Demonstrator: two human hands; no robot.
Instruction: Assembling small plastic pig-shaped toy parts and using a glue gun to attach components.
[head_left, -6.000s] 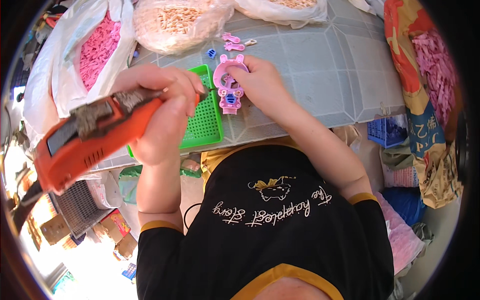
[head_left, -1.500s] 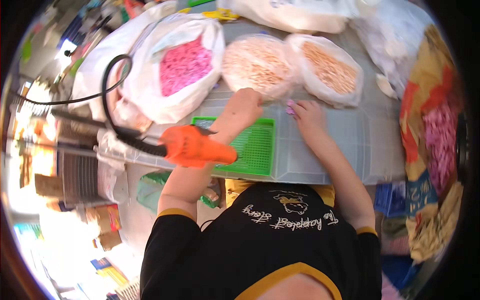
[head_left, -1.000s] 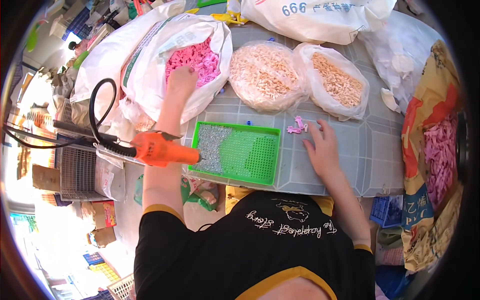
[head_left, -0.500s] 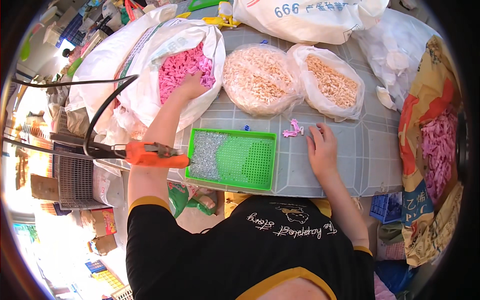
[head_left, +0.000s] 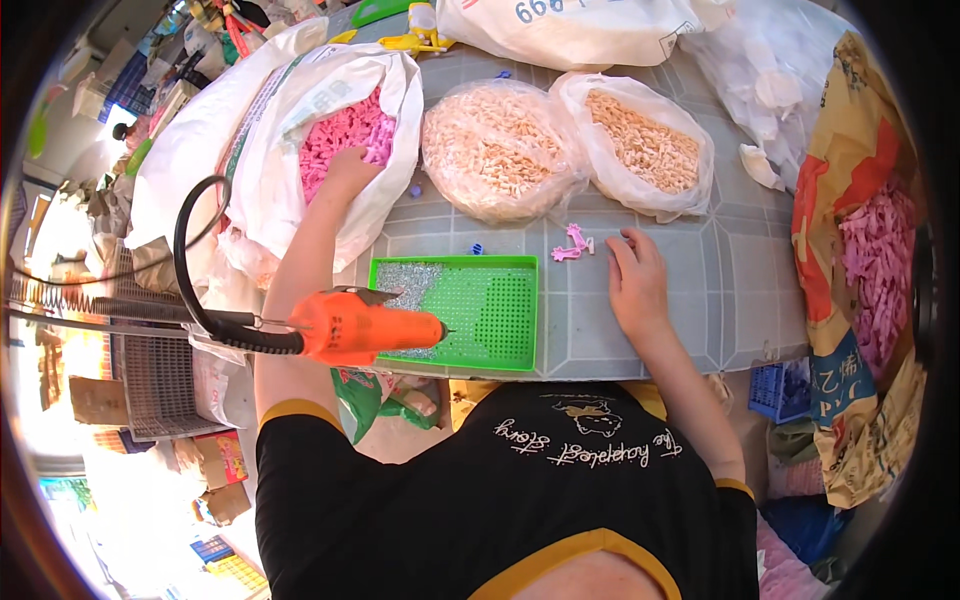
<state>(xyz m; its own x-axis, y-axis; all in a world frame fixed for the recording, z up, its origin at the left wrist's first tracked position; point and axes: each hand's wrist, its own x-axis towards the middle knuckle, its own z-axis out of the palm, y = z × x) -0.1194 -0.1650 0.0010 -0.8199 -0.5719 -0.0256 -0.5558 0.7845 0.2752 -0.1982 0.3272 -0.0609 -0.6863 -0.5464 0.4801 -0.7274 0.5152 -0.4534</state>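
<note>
My left hand [head_left: 352,172] reaches into a white woven sack [head_left: 400,130] filled with pink plastic pieces [head_left: 325,137]; its fingertips are hidden among them. On the grey tabletop rests my right hand [head_left: 640,280], fingers loosely bent and apart, holding nothing. Just left of it lies a small pink plastic part [head_left: 573,243] with a pale piece at its end. An orange electric screwdriver [head_left: 365,327] hangs on its cable across my left forearm, its bit over a green tray [head_left: 537,310]. Small silvery metal pieces [head_left: 405,282] lie in the tray's left end.
Two clear bags of peach-coloured pieces, one round [head_left: 500,150] and one open [head_left: 645,140], stand beyond the tray. A small blue piece [head_left: 477,249] lies behind it. At the right, a torn paper sack [head_left: 835,220] holds more pink pieces. A yellow object [head_left: 420,35] lies far back.
The screwdriver has swung right and now hides more of the tray. The whole view has shifted slightly. My left hand stays in the sack; my right hand stays on the table.
</note>
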